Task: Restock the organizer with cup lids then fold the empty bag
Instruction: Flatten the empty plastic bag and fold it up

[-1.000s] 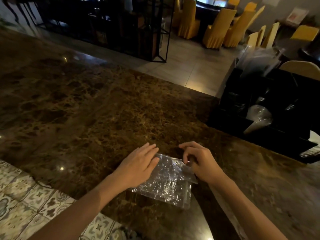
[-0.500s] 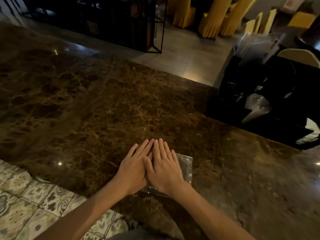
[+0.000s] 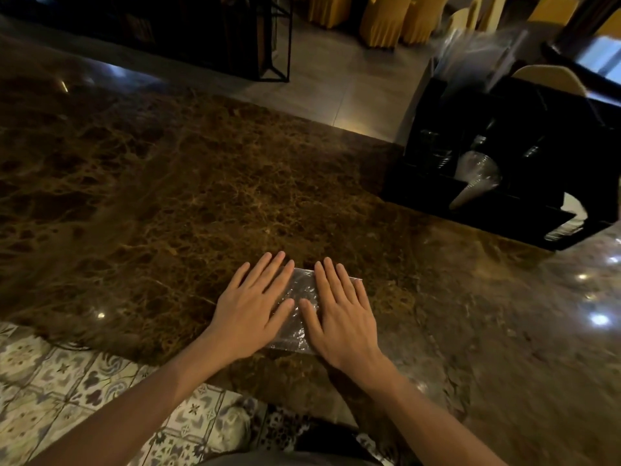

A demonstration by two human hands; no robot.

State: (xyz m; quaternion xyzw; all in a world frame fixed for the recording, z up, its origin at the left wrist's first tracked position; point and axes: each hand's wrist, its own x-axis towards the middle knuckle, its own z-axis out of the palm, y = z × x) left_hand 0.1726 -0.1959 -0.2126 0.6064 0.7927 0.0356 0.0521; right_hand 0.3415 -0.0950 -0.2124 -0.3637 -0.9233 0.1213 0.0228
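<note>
Both hands (image 3: 295,311) flat on bag (image 3: 300,290); organizer (image 3: 504,183) prob. holds lids.

The counter (image 3: 235,183) is polished brown marble veined in gold, glossy enough to throw back bright lamp spots at 3 o'clock. The bag (image 3: 297,297) under the hands is thin clear plastic, crinkled and shiny. At 2 o'clock the organizer (image 3: 504,210) looks matt black, holding clear glossy plastic lids (image 3: 477,169). The floor (image 3: 50,381) at 8 o'clock is patterned ceramic tile with a dull finish. The chairs (image 3: 386,18) at 12 o'clock wear yellow cloth covers.
</note>
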